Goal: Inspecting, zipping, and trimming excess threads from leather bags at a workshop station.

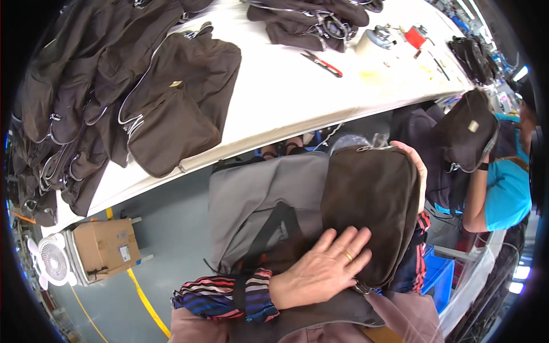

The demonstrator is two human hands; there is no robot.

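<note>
A grey and dark brown bag (269, 177) lies across my lap, its dark brown zipped pocket (366, 211) toward the right. My left hand (323, 266) rests flat on the lower part of that pocket, fingers stretched out, a ring on one of them. Along the pocket's upper right edge, my right hand (416, 171) holds the bag from the side and behind. Most of its fingers are hidden by the fabric. Zipper ends show at the pocket's top and bottom. A black strap (280, 223) crosses the grey part.
A white table (274, 86) ahead carries several dark brown bags (177, 103), red-handled thread snips (323, 64) and a red container (416, 38). To the right, a co-worker in a blue top (509, 191) holds another brown bag (466, 131). A cardboard box (103, 246), fan (52, 260) and blue crate (437, 280) stand lower.
</note>
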